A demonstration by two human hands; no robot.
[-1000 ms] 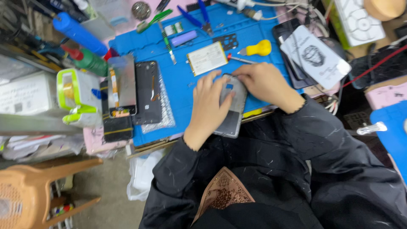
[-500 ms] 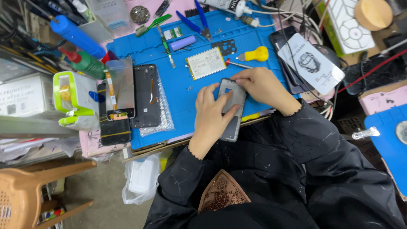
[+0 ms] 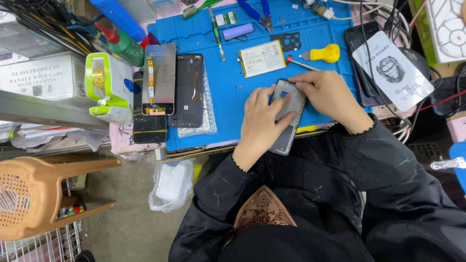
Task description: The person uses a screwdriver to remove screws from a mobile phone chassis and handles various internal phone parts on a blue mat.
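Two hands: we work one grey phone frame (image 3: 287, 116) at the near edge of the blue mat (image 3: 228, 104).
Left hand (image 3: 262, 121): we grip the frame's left side, fingers curled over it.
Right hand (image 3: 330, 97): our fingertips pinch the frame's far corner.
Nearby: battery (image 3: 262, 58) and yellow screwdriver (image 3: 318, 54) lie just beyond.
Doing it well: we judge steady support and light corner pressure best.

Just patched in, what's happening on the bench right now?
A person holds a grey phone body at the near edge of the blue work mat. The left hand lies across it, and the right hand pinches its top corner. A flat battery and a yellow-handled screwdriver lie just beyond.
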